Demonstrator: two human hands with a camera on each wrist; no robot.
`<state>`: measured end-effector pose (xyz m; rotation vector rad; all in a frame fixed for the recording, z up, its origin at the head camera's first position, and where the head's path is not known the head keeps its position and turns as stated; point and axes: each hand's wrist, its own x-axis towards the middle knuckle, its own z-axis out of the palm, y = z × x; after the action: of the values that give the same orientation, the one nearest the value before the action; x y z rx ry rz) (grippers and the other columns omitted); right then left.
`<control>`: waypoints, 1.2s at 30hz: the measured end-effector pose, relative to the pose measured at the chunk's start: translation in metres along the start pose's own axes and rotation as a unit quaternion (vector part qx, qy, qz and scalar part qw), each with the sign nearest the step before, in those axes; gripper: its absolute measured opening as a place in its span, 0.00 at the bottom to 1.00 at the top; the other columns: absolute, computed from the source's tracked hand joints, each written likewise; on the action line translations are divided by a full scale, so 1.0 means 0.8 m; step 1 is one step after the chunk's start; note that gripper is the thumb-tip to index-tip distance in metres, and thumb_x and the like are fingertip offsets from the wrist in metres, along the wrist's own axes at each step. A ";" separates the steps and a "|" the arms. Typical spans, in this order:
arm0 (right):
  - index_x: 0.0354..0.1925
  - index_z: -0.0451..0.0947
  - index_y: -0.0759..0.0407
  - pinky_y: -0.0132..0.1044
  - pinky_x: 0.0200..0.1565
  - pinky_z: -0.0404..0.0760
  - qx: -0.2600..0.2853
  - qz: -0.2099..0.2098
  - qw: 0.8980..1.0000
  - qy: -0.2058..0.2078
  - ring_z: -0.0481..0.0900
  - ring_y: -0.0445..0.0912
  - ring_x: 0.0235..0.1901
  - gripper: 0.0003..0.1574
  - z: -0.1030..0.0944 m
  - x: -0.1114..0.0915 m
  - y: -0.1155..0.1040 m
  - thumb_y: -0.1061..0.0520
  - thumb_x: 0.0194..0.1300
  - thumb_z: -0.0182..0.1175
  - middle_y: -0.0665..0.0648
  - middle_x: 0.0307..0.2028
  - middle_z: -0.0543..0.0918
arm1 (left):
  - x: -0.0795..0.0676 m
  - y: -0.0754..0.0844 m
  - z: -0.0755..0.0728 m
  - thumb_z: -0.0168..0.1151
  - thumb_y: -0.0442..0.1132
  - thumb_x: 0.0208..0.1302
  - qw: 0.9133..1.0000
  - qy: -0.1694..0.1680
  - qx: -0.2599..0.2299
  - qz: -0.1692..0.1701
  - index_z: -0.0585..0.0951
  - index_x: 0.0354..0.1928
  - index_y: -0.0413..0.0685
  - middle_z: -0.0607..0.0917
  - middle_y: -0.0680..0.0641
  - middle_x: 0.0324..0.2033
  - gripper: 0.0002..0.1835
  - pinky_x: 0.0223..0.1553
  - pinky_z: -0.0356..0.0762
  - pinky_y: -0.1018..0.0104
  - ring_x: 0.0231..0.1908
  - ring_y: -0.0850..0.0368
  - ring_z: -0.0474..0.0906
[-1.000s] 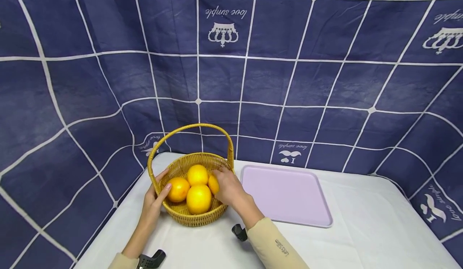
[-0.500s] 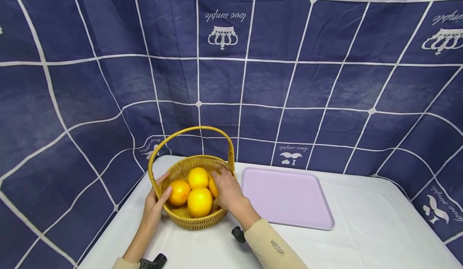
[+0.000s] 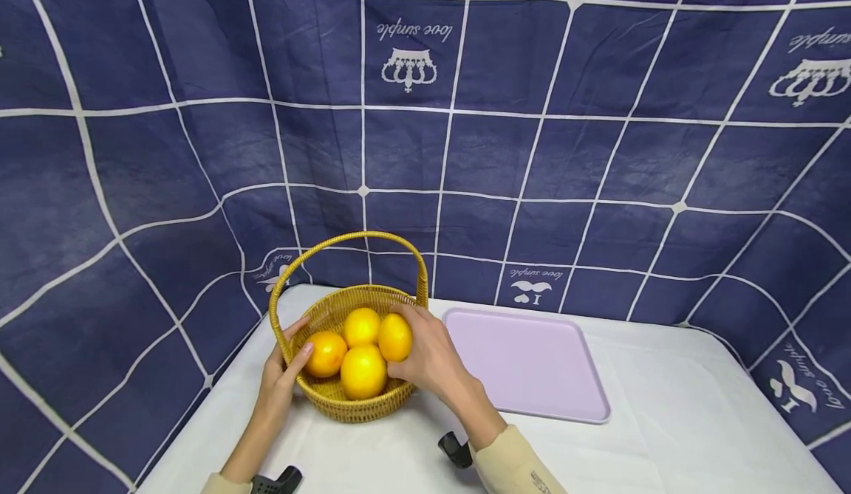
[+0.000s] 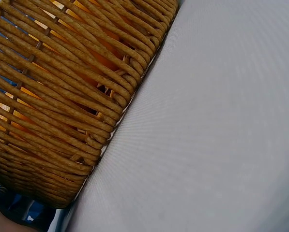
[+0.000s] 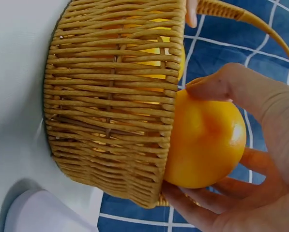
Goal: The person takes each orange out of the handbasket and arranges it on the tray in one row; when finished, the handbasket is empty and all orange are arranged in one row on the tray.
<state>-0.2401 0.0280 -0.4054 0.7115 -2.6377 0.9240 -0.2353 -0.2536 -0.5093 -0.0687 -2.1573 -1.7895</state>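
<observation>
A woven wicker basket (image 3: 359,409) with a tall arched handle stands on the table. My left hand (image 3: 275,387) grips its left rim, thumb over the edge on the inner side. At the right rim, my right hand (image 3: 428,350) holds an orange (image 3: 395,337) between thumb and fingers. In the right wrist view that same orange (image 5: 207,140) shows above the rim, with the thumb on one side and the fingers round the other. Three more oranges lie inside: a left one (image 3: 326,354), a back one (image 3: 362,327) and a front one (image 3: 363,372). The left wrist view mostly shows the basket's side (image 4: 62,87).
To the right of the basket a flat lilac tray (image 3: 525,361) lies on the white tablecloth (image 3: 671,405). A dark blue curtain with white grid lines (image 3: 505,147) hangs behind and along both sides. Each wrist wears a small black camera.
My right hand has lifted its orange out from the basket's right side up to about rim level, and its wrist has turned. The left hand stays at the left rim.
</observation>
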 end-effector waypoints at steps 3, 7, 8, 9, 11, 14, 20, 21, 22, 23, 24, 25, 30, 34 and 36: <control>0.69 0.75 0.52 0.49 0.55 0.83 0.042 0.014 0.999 0.013 0.81 0.51 0.53 0.53 -0.005 -0.008 0.000 0.57 0.43 0.80 0.54 0.60 0.83 | 0.000 -0.001 -0.003 0.54 0.46 0.81 1.000 0.003 0.008 0.001 0.69 0.78 0.56 0.69 0.48 0.78 0.28 0.68 0.57 0.88 0.78 0.55 0.61; 0.68 0.76 0.47 0.48 0.52 0.82 0.083 0.046 0.995 0.040 0.80 0.49 0.52 0.51 -0.014 -0.017 0.003 0.56 0.44 0.80 0.51 0.58 0.83 | -0.001 -0.004 -0.004 0.54 0.47 0.81 1.000 0.005 0.011 -0.004 0.69 0.78 0.57 0.70 0.48 0.77 0.27 0.67 0.57 0.88 0.76 0.60 0.62; 0.68 0.76 0.46 0.47 0.51 0.82 0.088 0.050 0.994 0.046 0.80 0.49 0.51 0.50 -0.017 -0.018 0.004 0.56 0.44 0.79 0.51 0.58 0.84 | -0.001 -0.005 -0.004 0.54 0.47 0.81 1.000 0.004 0.010 -0.005 0.69 0.78 0.57 0.70 0.48 0.77 0.27 0.67 0.57 0.88 0.76 0.62 0.62; 0.68 0.76 0.45 0.46 0.50 0.83 0.095 0.054 0.993 0.050 0.80 0.48 0.51 0.50 -0.020 -0.019 0.006 0.56 0.44 0.79 0.51 0.58 0.84 | -0.001 -0.005 -0.004 0.54 0.47 0.81 1.000 0.004 0.008 -0.006 0.69 0.78 0.57 0.70 0.48 0.77 0.27 0.67 0.57 0.88 0.76 0.63 0.62; 0.67 0.76 0.45 0.45 0.48 0.84 0.108 0.057 0.991 0.054 0.81 0.47 0.50 0.49 -0.028 -0.020 0.007 0.56 0.45 0.79 0.51 0.57 0.85 | -0.001 -0.006 -0.004 0.54 0.47 0.81 1.000 0.003 0.006 -0.007 0.69 0.78 0.58 0.69 0.49 0.77 0.27 0.67 0.57 0.88 0.75 0.64 0.62; 0.66 0.77 0.46 0.42 0.45 0.85 0.129 0.063 0.988 0.054 0.82 0.46 0.47 0.47 -0.042 -0.021 0.008 0.56 0.45 0.78 0.50 0.53 0.86 | 0.000 -0.004 -0.004 0.53 0.47 0.81 1.000 0.004 0.009 -0.007 0.69 0.78 0.58 0.69 0.49 0.78 0.27 0.67 0.57 0.88 0.75 0.64 0.62; 0.65 0.78 0.49 0.40 0.44 0.85 0.129 0.091 0.984 0.081 0.83 0.46 0.44 0.46 -0.056 -0.017 0.018 0.55 0.45 0.78 0.51 0.51 0.87 | 0.002 0.000 -0.005 0.53 0.48 0.81 1.000 0.001 0.012 -0.007 0.68 0.79 0.58 0.68 0.49 0.78 0.28 0.67 0.57 0.88 0.77 0.60 0.61; 0.65 0.78 0.50 0.40 0.44 0.85 0.124 0.096 0.984 0.087 0.83 0.46 0.43 0.46 -0.056 -0.017 0.022 0.54 0.45 0.78 0.51 0.51 0.88 | 0.002 0.000 -0.005 0.53 0.48 0.81 1.000 0.001 0.012 -0.007 0.68 0.79 0.58 0.68 0.49 0.78 0.28 0.67 0.57 0.88 0.77 0.60 0.61; 0.65 0.78 0.50 0.41 0.44 0.85 0.119 0.101 0.983 0.094 0.83 0.47 0.43 0.46 -0.057 -0.017 0.025 0.54 0.45 0.78 0.52 0.51 0.88 | 0.002 0.000 -0.004 0.53 0.48 0.81 1.000 0.001 0.012 -0.007 0.68 0.79 0.58 0.68 0.49 0.78 0.28 0.67 0.57 0.88 0.77 0.60 0.61; 0.65 0.78 0.50 0.41 0.44 0.85 0.114 0.106 0.983 0.101 0.83 0.48 0.43 0.46 -0.057 -0.017 0.029 0.54 0.45 0.79 0.53 0.51 0.88 | 0.002 0.000 -0.004 0.53 0.48 0.81 1.000 0.001 0.012 -0.007 0.68 0.78 0.58 0.68 0.49 0.78 0.28 0.67 0.57 0.88 0.77 0.60 0.61; 0.65 0.78 0.51 0.42 0.44 0.86 0.109 0.110 0.982 0.106 0.84 0.49 0.43 0.46 -0.058 -0.017 0.034 0.54 0.45 0.79 0.53 0.52 0.88 | 0.002 0.000 -0.004 0.53 0.47 0.81 1.000 0.002 0.012 -0.006 0.68 0.78 0.58 0.69 0.49 0.78 0.28 0.67 0.57 0.88 0.77 0.60 0.61; 0.65 0.78 0.51 0.43 0.44 0.86 0.105 0.115 0.981 0.111 0.84 0.50 0.43 0.46 -0.058 -0.017 0.040 0.54 0.46 0.79 0.54 0.52 0.88 | 0.002 0.001 -0.003 0.54 0.47 0.80 1.000 0.002 0.012 -0.005 0.68 0.78 0.58 0.69 0.49 0.78 0.28 0.67 0.57 0.88 0.77 0.60 0.61; 0.64 0.79 0.54 0.49 0.47 0.86 0.070 0.144 0.977 0.138 0.85 0.54 0.45 0.45 -0.056 -0.017 0.073 0.54 0.46 0.80 0.57 0.52 0.89 | 0.000 0.002 0.000 0.54 0.45 0.80 1.000 0.002 0.000 0.008 0.69 0.78 0.55 0.70 0.47 0.77 0.27 0.69 0.57 0.87 0.78 0.56 0.61; 0.64 0.79 0.57 0.52 0.49 0.86 0.057 0.168 0.974 0.138 0.86 0.57 0.46 0.44 -0.050 -0.012 0.094 0.54 0.47 0.81 0.60 0.53 0.89 | 0.001 0.002 0.000 0.54 0.44 0.80 1.000 -0.001 -0.004 0.011 0.69 0.78 0.54 0.69 0.47 0.78 0.27 0.70 0.56 0.86 0.78 0.59 0.60; 0.64 0.78 0.58 0.54 0.50 0.85 0.061 0.176 0.973 0.134 0.85 0.58 0.47 0.45 -0.046 -0.004 0.101 0.54 0.47 0.81 0.61 0.54 0.88 | 0.001 0.002 0.000 0.55 0.44 0.80 1.000 0.005 -0.003 0.010 0.70 0.78 0.55 0.70 0.48 0.77 0.27 0.70 0.56 0.86 0.77 0.62 0.61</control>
<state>-0.2771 0.1080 -0.4199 0.1248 -2.5187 1.1886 -0.2357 -0.2533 -0.5078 -0.0826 -2.1379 -1.7808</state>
